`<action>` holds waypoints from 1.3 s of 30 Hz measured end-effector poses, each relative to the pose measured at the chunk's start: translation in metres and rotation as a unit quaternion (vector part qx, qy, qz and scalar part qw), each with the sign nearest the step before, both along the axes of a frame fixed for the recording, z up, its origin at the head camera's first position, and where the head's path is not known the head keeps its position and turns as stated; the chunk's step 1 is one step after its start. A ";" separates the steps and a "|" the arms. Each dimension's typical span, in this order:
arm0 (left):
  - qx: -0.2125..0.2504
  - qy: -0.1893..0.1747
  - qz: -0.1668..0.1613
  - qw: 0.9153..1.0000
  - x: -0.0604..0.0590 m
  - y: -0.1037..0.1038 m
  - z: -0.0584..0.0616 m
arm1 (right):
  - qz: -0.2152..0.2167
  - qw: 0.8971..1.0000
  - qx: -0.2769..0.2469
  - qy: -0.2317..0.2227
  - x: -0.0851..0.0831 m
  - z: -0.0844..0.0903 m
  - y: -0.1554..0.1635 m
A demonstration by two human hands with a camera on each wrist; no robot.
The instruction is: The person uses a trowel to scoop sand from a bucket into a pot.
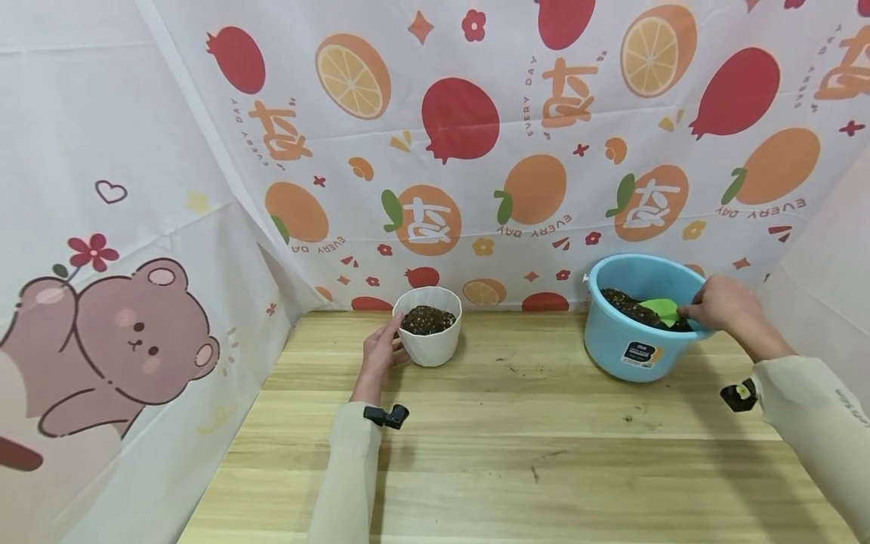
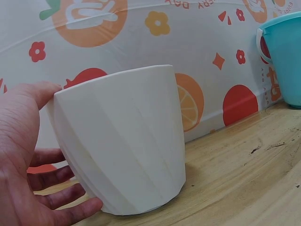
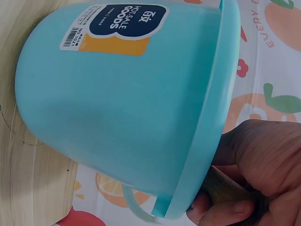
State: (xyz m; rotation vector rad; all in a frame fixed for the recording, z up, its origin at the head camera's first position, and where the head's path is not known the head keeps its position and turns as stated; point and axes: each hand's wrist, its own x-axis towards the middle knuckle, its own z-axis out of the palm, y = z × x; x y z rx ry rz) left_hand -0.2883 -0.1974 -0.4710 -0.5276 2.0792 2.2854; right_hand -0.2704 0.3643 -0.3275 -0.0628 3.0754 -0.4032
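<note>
A white faceted pot (image 1: 430, 346) filled with dark soil (image 1: 426, 319) stands at the back of the wooden table. My left hand (image 1: 381, 351) cups its left side, thumb up by the rim and fingers round the wall; the left wrist view shows that pot (image 2: 122, 141) and hand (image 2: 23, 155) close up. To the right stands a light blue bucket (image 1: 628, 344) with soil inside. My right hand (image 1: 723, 302) reaches over its rim and grips the handle of a green scoop (image 1: 659, 308) lying on the soil. In the right wrist view the bucket (image 3: 127, 94) fills the frame and the hand (image 3: 263, 165) holds a wooden handle (image 3: 223, 188).
The wooden table (image 1: 516, 438) has scattered soil crumbs between pot and bucket. A fruit-printed cloth (image 1: 476, 151) hangs close behind both containers, and a bear-printed cloth (image 1: 122, 325) walls the left side.
</note>
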 end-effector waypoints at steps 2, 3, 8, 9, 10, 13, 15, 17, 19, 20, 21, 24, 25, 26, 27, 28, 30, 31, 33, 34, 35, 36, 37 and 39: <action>-0.001 -0.002 -0.002 1.000 0.000 0.000 -0.001 | -0.001 1.000 -0.004 -0.006 0.000 -0.001 0.002; 0.000 -0.001 -0.003 1.000 -0.001 0.000 -0.001 | 0.000 1.000 -0.007 -0.009 0.000 0.000 0.002; -0.005 0.001 -0.007 1.000 0.000 0.000 -0.001 | -0.001 1.000 -0.022 -0.017 0.001 0.001 0.004; -0.006 0.001 -0.007 1.000 0.000 0.000 -0.001 | 0.000 1.000 -0.025 -0.018 0.001 0.002 0.004; -0.006 0.000 -0.006 1.000 0.000 0.000 -0.001 | 0.002 0.999 -0.028 -0.018 0.001 0.002 0.004; -0.005 -0.001 -0.004 1.000 0.000 0.000 -0.001 | 0.005 0.999 -0.039 -0.024 0.002 0.002 0.005; -0.004 -0.002 -0.002 1.000 0.000 0.000 -0.001 | 0.008 0.998 -0.047 -0.028 0.003 0.002 0.005; -0.003 -0.001 -0.002 1.000 0.000 0.000 -0.001 | 0.006 0.998 -0.055 -0.032 0.003 0.002 0.006; -0.004 0.001 -0.001 1.000 0.000 0.000 -0.001 | 0.004 0.997 -0.063 -0.036 0.003 0.002 0.007; -0.005 0.001 -0.001 1.000 0.000 0.000 -0.001 | 0.002 0.997 -0.068 -0.039 0.003 0.002 0.008; -0.005 0.002 -0.001 1.000 0.000 0.000 -0.001 | 0.000 0.996 -0.072 -0.042 0.003 0.002 0.008; -0.007 0.001 -0.001 1.000 0.000 0.001 0.000 | -0.006 0.995 -0.083 -0.051 0.003 0.003 0.010; -0.007 0.000 0.000 1.000 0.000 0.000 0.000 | -0.008 0.995 -0.084 -0.053 0.003 0.003 0.010; -0.008 -0.001 -0.001 1.000 0.000 0.000 0.000 | -0.008 0.995 -0.086 -0.052 0.003 0.003 0.010; -0.007 -0.001 0.000 1.000 0.000 0.000 0.000 | -0.009 0.995 -0.088 -0.052 0.002 0.003 0.011; -0.006 -0.001 0.001 1.000 0.000 0.000 0.000 | -0.009 0.994 -0.092 -0.052 0.002 0.004 0.012; -0.003 -0.002 -0.002 1.000 0.002 0.001 0.005 | -0.012 0.993 -0.099 -0.055 0.001 0.005 0.013; -0.002 -0.002 -0.004 1.000 0.002 0.001 0.005 | -0.015 0.993 -0.104 -0.057 0.001 0.005 0.014; -0.001 -0.002 -0.005 1.000 0.002 0.000 0.005 | -0.019 0.991 -0.113 -0.064 0.001 0.004 0.015; -0.002 -0.003 -0.006 1.000 0.001 0.000 0.005 | -0.021 0.991 -0.115 -0.068 0.001 0.004 0.015; -0.003 -0.004 -0.006 1.000 0.001 0.000 0.005 | -0.024 0.990 -0.117 -0.071 0.001 0.004 0.016; -0.003 -0.006 -0.006 1.000 0.001 0.000 0.005 | -0.025 0.990 -0.118 -0.073 0.001 0.004 0.016; -0.005 -0.005 -0.004 1.000 -0.001 -0.001 0.001 | -0.026 0.990 -0.120 -0.074 0.002 0.004 0.015; -0.006 -0.005 -0.002 1.000 -0.001 0.000 0.000 | -0.028 0.989 -0.120 -0.078 0.003 0.005 0.015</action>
